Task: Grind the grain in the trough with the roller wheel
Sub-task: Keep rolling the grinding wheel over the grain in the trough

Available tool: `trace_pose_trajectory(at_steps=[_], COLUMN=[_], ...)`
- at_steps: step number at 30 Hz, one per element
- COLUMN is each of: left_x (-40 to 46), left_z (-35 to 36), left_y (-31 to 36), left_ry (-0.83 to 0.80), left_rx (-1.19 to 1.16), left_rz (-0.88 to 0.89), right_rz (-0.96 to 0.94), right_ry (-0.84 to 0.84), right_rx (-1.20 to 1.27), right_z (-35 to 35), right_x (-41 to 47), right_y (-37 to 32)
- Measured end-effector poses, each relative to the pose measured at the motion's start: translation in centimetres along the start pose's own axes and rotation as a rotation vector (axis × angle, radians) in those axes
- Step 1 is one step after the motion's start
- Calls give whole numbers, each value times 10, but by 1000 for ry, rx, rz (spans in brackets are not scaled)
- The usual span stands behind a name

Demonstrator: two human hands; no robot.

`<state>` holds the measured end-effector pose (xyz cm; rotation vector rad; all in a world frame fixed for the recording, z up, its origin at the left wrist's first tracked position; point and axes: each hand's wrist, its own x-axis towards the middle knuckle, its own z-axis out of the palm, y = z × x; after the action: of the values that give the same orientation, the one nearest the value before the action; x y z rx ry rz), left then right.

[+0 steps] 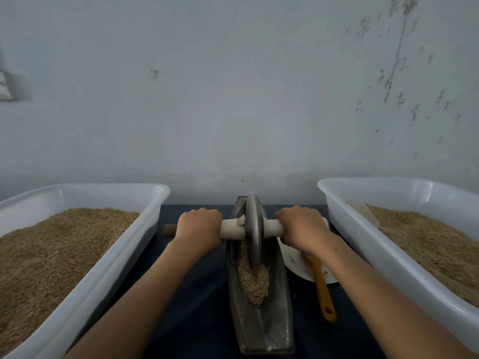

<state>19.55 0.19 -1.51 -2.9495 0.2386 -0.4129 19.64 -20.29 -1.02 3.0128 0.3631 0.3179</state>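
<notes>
- Grinding looks partly done: coarse grain (252, 281) lies heaped in the trough (261, 330) at 6 o'clock of the roller wheel (253, 229), kernels seemingly whole.
- Left hand (198, 229) and right hand (302, 228), arms outstretched, grip the axle handle (232, 227) at 9 and 3 o'clock of the wheel, fingers curled tightly round it.

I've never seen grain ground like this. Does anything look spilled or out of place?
Only small things: a few crumbs lie on the dark cloth right of the trough, near the orange-handled brush, and the wall is scuffed.
</notes>
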Motion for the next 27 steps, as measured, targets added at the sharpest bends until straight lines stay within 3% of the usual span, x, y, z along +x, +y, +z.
trace_pose_trajectory(at_steps=[4, 7, 11, 16, 19, 27], left_x=[0, 1, 1, -1, -2, 1], left_z=[-8, -9, -6, 2, 7, -8], left_y=[-5, -6, -4, 2, 3, -13], left_ry=[-230, -294, -199, 97, 180, -261], left_rx=[-36, -60, -36, -24, -22, -126], left_rz=[26, 35, 7, -28, -8, 152], right_rz=[-34, -25, -25, 15, 21, -25], right_ry=[-231, -306, -225, 116, 145, -294], right_rx=[1, 47, 6, -16, 13, 20], right_z=[-10, -11, -10, 4, 7, -12], right_x=[-1, -2, 0, 0, 0, -2], right_y=[3, 3, 1, -3, -2, 1])
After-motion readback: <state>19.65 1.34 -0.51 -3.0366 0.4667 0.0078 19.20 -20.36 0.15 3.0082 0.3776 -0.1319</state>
